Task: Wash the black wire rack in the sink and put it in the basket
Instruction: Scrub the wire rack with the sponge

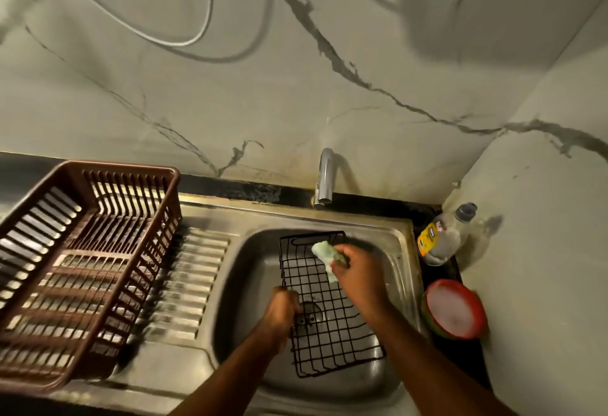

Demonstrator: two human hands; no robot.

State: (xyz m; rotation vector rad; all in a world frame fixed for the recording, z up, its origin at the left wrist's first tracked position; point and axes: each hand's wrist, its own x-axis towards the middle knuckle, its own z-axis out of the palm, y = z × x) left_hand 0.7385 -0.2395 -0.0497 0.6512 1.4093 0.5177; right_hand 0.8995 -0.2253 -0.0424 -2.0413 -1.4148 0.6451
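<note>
I am washing the rack (324,313) in the sink (399,271). The rack leans in the bowl, its far end up near the tap (324,178) and its near end low by my arms. My left hand (281,313) is curled round the rack's left edge to keep it from moving. My right hand (357,272) pinches a green sponge (325,252) and presses it on the wires near the top. No water seems to come from the tap, as far as I can tell. The brown basket (131,185) sits on the drain board to my left, well apart from the rack. What could go wrong? The rack is wet and maybe soapy, so it could slip out of my left hand and bang down in the sink. If I push too hard with the sponge, the rack could tip over. The sponge could snag on a wire and tear. Near my right arm sit a bottle (442,238) and a red tub (455,308); a big swing of my elbow could knock them over.
</note>
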